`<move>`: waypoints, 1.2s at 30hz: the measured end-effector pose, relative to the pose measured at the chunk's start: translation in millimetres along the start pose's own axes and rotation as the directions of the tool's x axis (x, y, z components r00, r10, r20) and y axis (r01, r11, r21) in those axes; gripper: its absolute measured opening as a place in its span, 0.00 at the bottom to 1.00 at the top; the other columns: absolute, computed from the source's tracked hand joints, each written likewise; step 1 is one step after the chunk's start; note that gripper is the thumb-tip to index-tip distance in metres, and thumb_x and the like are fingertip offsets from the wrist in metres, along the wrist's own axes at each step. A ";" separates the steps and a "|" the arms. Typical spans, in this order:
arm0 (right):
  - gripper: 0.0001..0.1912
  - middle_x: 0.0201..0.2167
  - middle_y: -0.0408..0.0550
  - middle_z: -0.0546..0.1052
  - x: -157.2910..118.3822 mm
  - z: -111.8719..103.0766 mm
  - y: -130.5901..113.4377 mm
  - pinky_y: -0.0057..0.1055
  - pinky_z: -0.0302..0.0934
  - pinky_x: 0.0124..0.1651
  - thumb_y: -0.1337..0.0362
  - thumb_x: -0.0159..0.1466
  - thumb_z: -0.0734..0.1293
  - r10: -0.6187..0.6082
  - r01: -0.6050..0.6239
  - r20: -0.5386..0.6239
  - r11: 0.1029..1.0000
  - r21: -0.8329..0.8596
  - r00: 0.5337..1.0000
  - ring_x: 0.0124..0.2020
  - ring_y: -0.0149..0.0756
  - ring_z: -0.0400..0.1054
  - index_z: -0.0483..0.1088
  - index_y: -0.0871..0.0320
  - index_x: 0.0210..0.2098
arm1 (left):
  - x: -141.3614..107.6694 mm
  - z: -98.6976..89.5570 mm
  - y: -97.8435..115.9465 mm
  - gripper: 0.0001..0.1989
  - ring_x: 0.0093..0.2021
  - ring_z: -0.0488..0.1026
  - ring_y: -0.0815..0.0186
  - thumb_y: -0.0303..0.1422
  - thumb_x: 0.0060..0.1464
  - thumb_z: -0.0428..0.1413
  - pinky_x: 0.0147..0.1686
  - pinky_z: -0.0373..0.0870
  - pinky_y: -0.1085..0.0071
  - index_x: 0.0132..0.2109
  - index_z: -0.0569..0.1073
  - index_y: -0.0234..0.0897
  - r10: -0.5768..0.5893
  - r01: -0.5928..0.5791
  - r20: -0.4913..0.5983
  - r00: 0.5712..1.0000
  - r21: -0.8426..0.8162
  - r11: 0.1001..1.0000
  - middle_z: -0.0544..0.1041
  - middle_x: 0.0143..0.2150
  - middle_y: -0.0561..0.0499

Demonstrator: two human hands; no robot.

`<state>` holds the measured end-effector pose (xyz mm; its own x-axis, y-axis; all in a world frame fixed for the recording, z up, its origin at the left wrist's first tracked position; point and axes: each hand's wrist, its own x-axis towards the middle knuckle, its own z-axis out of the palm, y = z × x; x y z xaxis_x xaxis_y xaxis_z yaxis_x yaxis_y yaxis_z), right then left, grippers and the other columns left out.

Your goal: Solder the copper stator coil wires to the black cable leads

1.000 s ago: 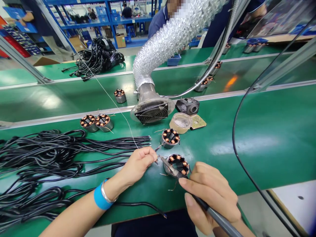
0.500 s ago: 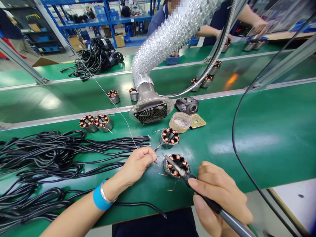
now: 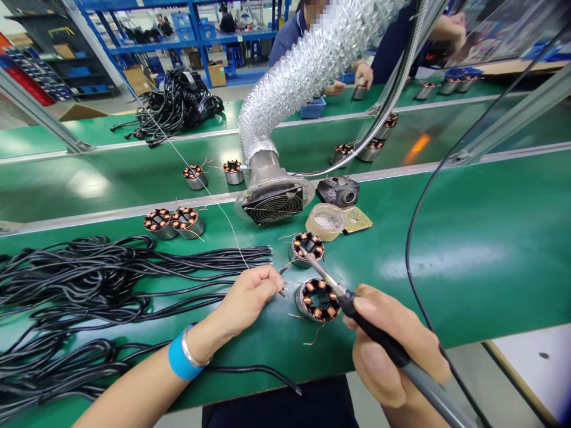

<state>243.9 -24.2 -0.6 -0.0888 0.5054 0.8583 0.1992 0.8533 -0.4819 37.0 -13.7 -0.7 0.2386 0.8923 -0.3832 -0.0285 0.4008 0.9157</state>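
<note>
One copper-wound stator (image 3: pixel 307 302) stands between left hand (image 3: pixel 253 297) and right hand (image 3: pixel 395 348).

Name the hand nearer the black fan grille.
Left. The left hand is in front of the fan grille, slightly left; the right hand, gripping a soldering iron, is farther off, rightward.

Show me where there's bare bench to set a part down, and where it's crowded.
The widest free patch is the green bench right of the yellowish plate, either side of the black cord. It is crowded at left, under the black cables, and in the middle, where the left hand, soldering iron and copper-wound cores sit close together.
</note>
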 end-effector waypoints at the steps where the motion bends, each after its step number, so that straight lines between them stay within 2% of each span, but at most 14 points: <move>1: 0.19 0.24 0.42 0.70 2.8 2.0 -0.3 0.29 0.62 0.22 0.67 0.66 0.61 0.016 -0.016 0.022 1.000 0.016 1.000 0.21 0.31 0.65 0.68 0.60 0.56 | -0.6 -0.7 0.4 0.13 0.18 0.43 0.76 0.41 0.51 0.56 0.21 0.41 0.75 0.29 0.66 0.37 0.006 -0.006 0.009 1.000 0.004 1.000 0.51 0.17 0.64; 3: 0.20 0.24 0.42 0.73 8.9 6.6 -0.8 0.28 0.64 0.24 0.72 0.65 0.63 0.074 -0.073 0.098 0.997 -0.013 0.992 0.21 0.29 0.66 0.68 0.59 0.56 | -2.6 -2.6 2.0 0.14 0.19 0.43 0.75 0.43 0.53 0.56 0.22 0.42 0.74 0.30 0.65 0.37 0.021 -0.022 0.042 0.999 0.024 0.999 0.52 0.18 0.63; 6: 0.16 0.29 0.42 0.78 15.9 14.1 2.2 0.27 0.67 0.29 0.77 0.63 0.65 0.136 -0.113 0.270 0.989 -0.098 0.953 0.24 0.29 0.70 0.71 0.56 0.48 | -6.6 -6.2 5.2 0.17 0.21 0.45 0.74 0.46 0.56 0.54 0.23 0.43 0.74 0.31 0.65 0.37 0.049 -0.059 0.135 0.990 0.072 0.996 0.53 0.21 0.62; 8: 0.14 0.33 0.44 0.80 18.1 18.7 6.9 0.28 0.68 0.32 0.77 0.63 0.65 0.136 -0.108 0.386 0.990 -0.093 0.912 0.27 0.30 0.72 0.71 0.55 0.45 | -9.6 -8.5 7.1 0.18 0.22 0.46 0.73 0.47 0.58 0.52 0.23 0.45 0.73 0.32 0.64 0.37 0.069 -0.093 0.200 0.977 0.113 0.989 0.53 0.22 0.61; 10: 0.15 0.35 0.45 0.80 18.8 22.1 11.6 0.29 0.67 0.33 0.77 0.63 0.64 0.116 -0.092 0.455 0.993 -0.074 0.883 0.29 0.31 0.72 0.70 0.55 0.46 | -12.6 -10.5 9.0 0.17 0.24 0.47 0.72 0.47 0.60 0.51 0.24 0.47 0.73 0.32 0.64 0.37 0.083 -0.124 0.240 0.967 0.160 0.979 0.54 0.24 0.60; 14: 0.15 0.32 0.44 0.78 18.4 22.8 13.8 0.28 0.66 0.32 0.78 0.62 0.63 0.071 -0.047 0.424 0.997 -0.066 0.903 0.27 0.30 0.70 0.69 0.56 0.46 | -17.2 -13.7 13.0 0.15 0.28 0.54 0.70 0.43 0.63 0.49 0.29 0.53 0.73 0.35 0.66 0.36 0.111 -0.183 0.240 0.964 0.303 0.935 0.61 0.28 0.57; 16: 0.15 0.32 0.44 0.78 17.0 21.0 11.7 0.28 0.67 0.32 0.77 0.63 0.63 0.063 -0.039 0.414 0.997 -0.067 0.908 0.27 0.30 0.70 0.69 0.56 0.46 | -17.6 -14.1 14.0 0.14 0.28 0.56 0.70 0.42 0.63 0.49 0.30 0.54 0.73 0.35 0.66 0.36 0.106 -0.177 0.231 0.967 0.313 0.933 0.63 0.28 0.56; 20: 0.16 0.34 0.45 0.78 9.9 16.9 4.5 0.28 0.66 0.33 0.77 0.63 0.64 0.068 -0.035 0.415 0.996 -0.086 0.907 0.28 0.30 0.70 0.69 0.55 0.47 | -15.0 -10.2 11.6 0.14 0.21 0.49 0.74 0.42 0.58 0.53 0.23 0.48 0.75 0.32 0.65 0.36 0.021 -0.049 0.190 0.982 0.145 0.988 0.58 0.22 0.61; 23: 0.14 0.33 0.44 0.77 2.5 15.0 -2.3 0.29 0.64 0.31 0.75 0.61 0.67 0.142 -0.102 0.389 0.987 -0.122 0.910 0.25 0.30 0.66 0.68 0.57 0.45 | -13.8 -4.6 8.1 0.15 0.18 0.44 0.76 0.42 0.53 0.57 0.20 0.41 0.75 0.30 0.64 0.36 -0.031 0.028 0.125 0.992 0.030 0.999 0.52 0.19 0.63; 26: 0.13 0.32 0.45 0.76 -3.0 15.4 -4.7 0.31 0.63 0.32 0.73 0.61 0.68 0.177 -0.137 0.400 0.983 -0.126 0.899 0.27 0.32 0.66 0.67 0.57 0.44 | -14.9 -0.1 5.3 0.15 0.17 0.42 0.77 0.42 0.51 0.58 0.19 0.38 0.75 0.30 0.64 0.37 -0.064 0.067 0.083 0.995 -0.030 0.997 0.50 0.17 0.65; 30: 0.14 0.28 0.44 0.75 -4.6 17.7 8.3 0.30 0.61 0.32 0.77 0.64 0.63 0.080 -0.032 0.378 0.991 -0.132 0.922 0.28 0.33 0.64 0.67 0.58 0.47 | -17.7 3.2 2.2 0.14 0.17 0.41 0.77 0.41 0.53 0.56 0.19 0.39 0.75 0.30 0.63 0.37 -0.040 0.041 0.045 0.998 -0.012 0.999 0.49 0.18 0.65; 33: 0.14 0.25 0.43 0.72 -3.5 18.3 23.1 0.30 0.60 0.31 0.73 0.66 0.62 0.036 0.025 0.428 0.991 -0.135 0.903 0.27 0.34 0.62 0.68 0.57 0.51 | -18.0 5.0 -0.3 0.14 0.18 0.42 0.76 0.42 0.55 0.55 0.20 0.41 0.75 0.30 0.63 0.38 0.007 -0.007 -0.010 1.000 0.042 0.999 0.49 0.18 0.64; 36: 0.15 0.27 0.44 0.73 -1.2 17.4 29.5 0.31 0.61 0.32 0.71 0.68 0.62 0.038 0.013 0.446 0.994 -0.110 0.894 0.27 0.33 0.62 0.68 0.57 0.53 | -17.0 6.1 -3.9 0.14 0.19 0.43 0.75 0.42 0.56 0.54 0.20 0.43 0.75 0.29 0.62 0.38 0.048 -0.041 -0.063 0.997 0.110 0.993 0.50 0.18 0.63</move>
<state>232.9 2.6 -18.9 -0.5068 0.5412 0.6710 0.3042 0.8406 -0.4482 39.0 -31.7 2.9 0.1757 0.9219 -0.3452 0.0687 0.3384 0.9385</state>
